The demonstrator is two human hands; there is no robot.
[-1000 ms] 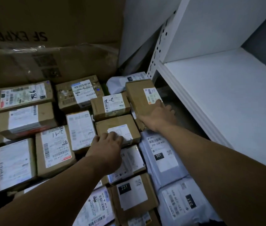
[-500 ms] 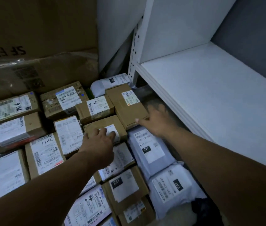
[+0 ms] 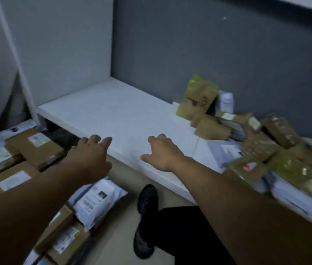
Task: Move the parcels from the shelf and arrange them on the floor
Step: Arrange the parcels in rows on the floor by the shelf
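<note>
At centre frame, the left hand (image 3: 92,155) is held out over the front edge of the white shelf (image 3: 124,111), its fingers (image 3: 104,140) straight, spread and released, with nothing grasped. Just to its right, the right hand (image 3: 163,153) is extended above the shelf board, fingers loosely bent and released, nothing held. Whether the board is touched cannot be told. At right of frame, a blurred pile of parcels (image 3: 262,150) is seen heaped on the shelf, with a yellow-green packet (image 3: 197,96) stood upright near the grey wall (image 3: 208,54) behind. At lower left, cardboard boxes (image 3: 34,148) and white mailers (image 3: 96,201) are laid closely side by side on the floor (image 3: 117,241). A black shoe (image 3: 145,222) is noted at bottom centre.
</note>
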